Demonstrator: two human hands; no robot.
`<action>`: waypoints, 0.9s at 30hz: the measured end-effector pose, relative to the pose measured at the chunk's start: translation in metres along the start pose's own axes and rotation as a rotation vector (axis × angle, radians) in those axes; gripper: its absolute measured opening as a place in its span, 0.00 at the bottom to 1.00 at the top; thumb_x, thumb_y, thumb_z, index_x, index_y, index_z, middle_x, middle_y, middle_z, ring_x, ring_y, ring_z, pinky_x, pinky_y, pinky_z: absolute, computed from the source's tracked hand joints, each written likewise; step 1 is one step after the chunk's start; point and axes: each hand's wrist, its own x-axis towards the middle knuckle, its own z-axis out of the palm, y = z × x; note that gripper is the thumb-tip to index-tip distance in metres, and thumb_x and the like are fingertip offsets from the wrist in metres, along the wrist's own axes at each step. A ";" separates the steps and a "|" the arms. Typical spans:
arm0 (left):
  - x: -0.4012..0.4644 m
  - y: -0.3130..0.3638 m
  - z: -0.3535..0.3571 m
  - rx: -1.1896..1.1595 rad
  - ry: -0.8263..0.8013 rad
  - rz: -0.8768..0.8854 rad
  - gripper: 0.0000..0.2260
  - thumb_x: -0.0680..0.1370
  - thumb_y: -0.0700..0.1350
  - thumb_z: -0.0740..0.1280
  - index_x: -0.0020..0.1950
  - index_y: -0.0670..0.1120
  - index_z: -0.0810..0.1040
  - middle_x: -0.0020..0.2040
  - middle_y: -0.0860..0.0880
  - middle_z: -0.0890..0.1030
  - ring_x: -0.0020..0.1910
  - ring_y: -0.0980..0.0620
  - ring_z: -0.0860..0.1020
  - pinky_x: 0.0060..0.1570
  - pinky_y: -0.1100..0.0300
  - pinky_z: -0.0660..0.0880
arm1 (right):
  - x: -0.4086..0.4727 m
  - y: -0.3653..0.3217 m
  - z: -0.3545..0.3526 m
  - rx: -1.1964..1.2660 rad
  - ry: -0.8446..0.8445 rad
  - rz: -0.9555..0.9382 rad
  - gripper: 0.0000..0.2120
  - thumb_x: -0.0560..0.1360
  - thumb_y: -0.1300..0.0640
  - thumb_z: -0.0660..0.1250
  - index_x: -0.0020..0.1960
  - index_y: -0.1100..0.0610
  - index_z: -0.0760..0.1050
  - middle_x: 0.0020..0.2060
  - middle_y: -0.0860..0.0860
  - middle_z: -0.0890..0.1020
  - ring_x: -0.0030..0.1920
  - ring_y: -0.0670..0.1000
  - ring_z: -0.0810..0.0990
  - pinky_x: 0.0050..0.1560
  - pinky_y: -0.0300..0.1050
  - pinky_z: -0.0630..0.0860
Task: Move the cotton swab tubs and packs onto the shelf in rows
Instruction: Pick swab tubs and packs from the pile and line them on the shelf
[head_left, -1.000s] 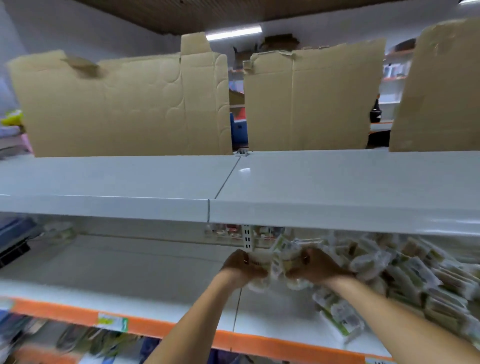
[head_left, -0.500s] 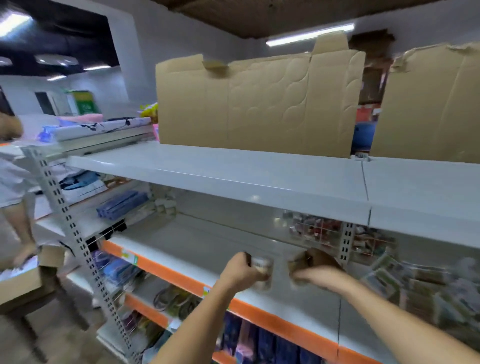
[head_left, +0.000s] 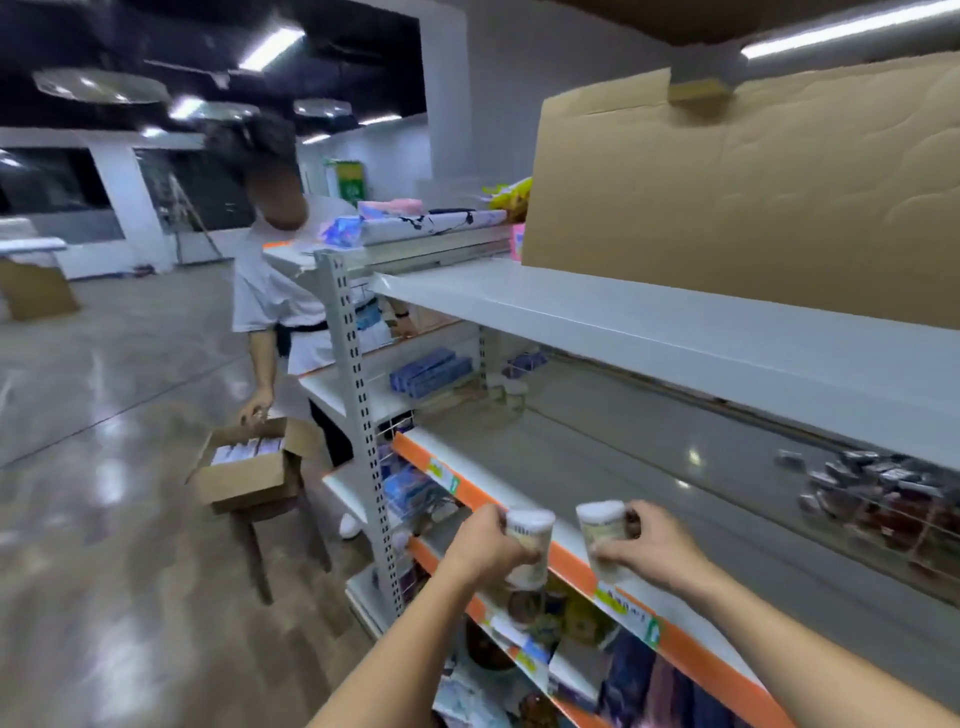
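Note:
My left hand (head_left: 485, 545) grips a round clear cotton swab tub (head_left: 531, 532) with a white top. My right hand (head_left: 652, 543) grips a second such tub (head_left: 602, 525). Both tubs are held in the air just in front of the orange-edged white shelf (head_left: 597, 467), near its left end. A few small tubs (head_left: 511, 392) stand at the far left back of that shelf. The image is blurred, so labels are unreadable.
A white upper shelf (head_left: 675, 332) overhangs the orange-edged one, with cardboard sheets (head_left: 753, 187) standing on it. Dark packs (head_left: 878, 488) lie at the right behind wire mesh. Another person (head_left: 280, 301) stands left of the shelving over an open carton (head_left: 249, 467) on a stool.
The view has swung left along the shelving. Both hands have come away from the pile of packs, each carrying a tub, toward the shelf's left end.

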 end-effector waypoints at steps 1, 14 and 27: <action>0.001 -0.006 -0.008 -0.016 0.008 -0.013 0.18 0.67 0.45 0.78 0.51 0.49 0.73 0.51 0.48 0.81 0.49 0.51 0.81 0.47 0.56 0.79 | 0.005 -0.008 0.008 -0.003 -0.008 -0.009 0.19 0.62 0.51 0.81 0.48 0.51 0.77 0.44 0.46 0.82 0.44 0.46 0.80 0.40 0.41 0.73; 0.081 -0.056 -0.105 -0.040 0.107 -0.114 0.20 0.67 0.46 0.78 0.54 0.48 0.74 0.53 0.46 0.82 0.53 0.48 0.81 0.56 0.50 0.77 | 0.120 -0.080 0.103 0.021 -0.144 -0.076 0.19 0.65 0.54 0.79 0.52 0.53 0.78 0.47 0.49 0.83 0.48 0.49 0.81 0.47 0.46 0.76; 0.229 -0.050 -0.148 0.034 0.029 -0.078 0.22 0.68 0.48 0.78 0.56 0.49 0.73 0.54 0.47 0.80 0.52 0.48 0.81 0.54 0.49 0.79 | 0.253 -0.099 0.129 -0.075 -0.049 -0.004 0.19 0.61 0.47 0.77 0.48 0.51 0.75 0.45 0.48 0.82 0.45 0.49 0.81 0.36 0.41 0.72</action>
